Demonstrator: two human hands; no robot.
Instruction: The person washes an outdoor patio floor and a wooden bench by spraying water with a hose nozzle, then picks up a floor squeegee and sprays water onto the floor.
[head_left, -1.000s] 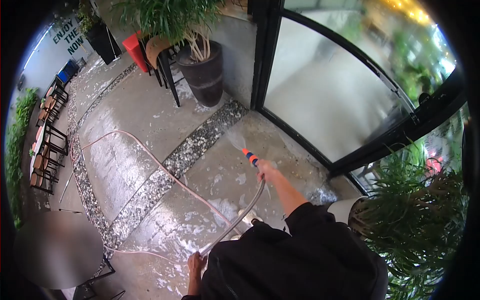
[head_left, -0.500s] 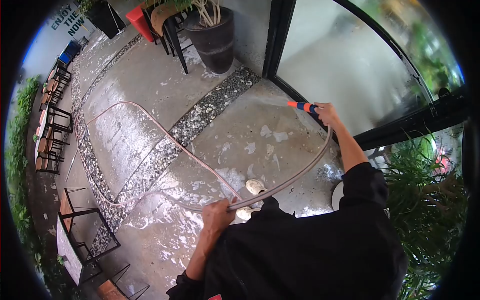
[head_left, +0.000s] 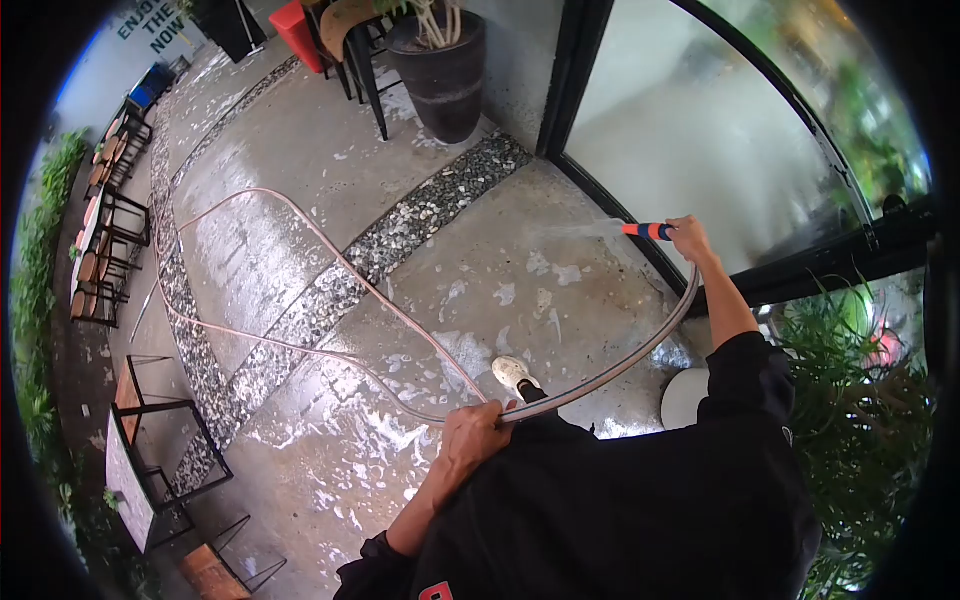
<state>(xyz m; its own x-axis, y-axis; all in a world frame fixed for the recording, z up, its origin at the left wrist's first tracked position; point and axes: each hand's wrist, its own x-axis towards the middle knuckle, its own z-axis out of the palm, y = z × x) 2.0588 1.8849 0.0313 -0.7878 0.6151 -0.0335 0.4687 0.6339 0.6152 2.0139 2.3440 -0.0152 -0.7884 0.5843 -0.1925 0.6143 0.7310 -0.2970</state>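
Hands (head_left: 473, 435) (head_left: 690, 240) wrapped around hose (head_left: 650, 346) and nozzle (head_left: 648, 231), nozzle's rear hidden, spray (head_left: 585, 229) blurred

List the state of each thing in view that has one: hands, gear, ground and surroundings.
Right hand: closed around the nozzle.
Nozzle: spraying water.
Left hand: closed around the hose.
Hose: raised between the hands, its rest looping across the floor.
Floor: wet, with white foam patches.
Dark pot: upright, planted.
Glass panel: cloudy; open or shut, cannot tell.
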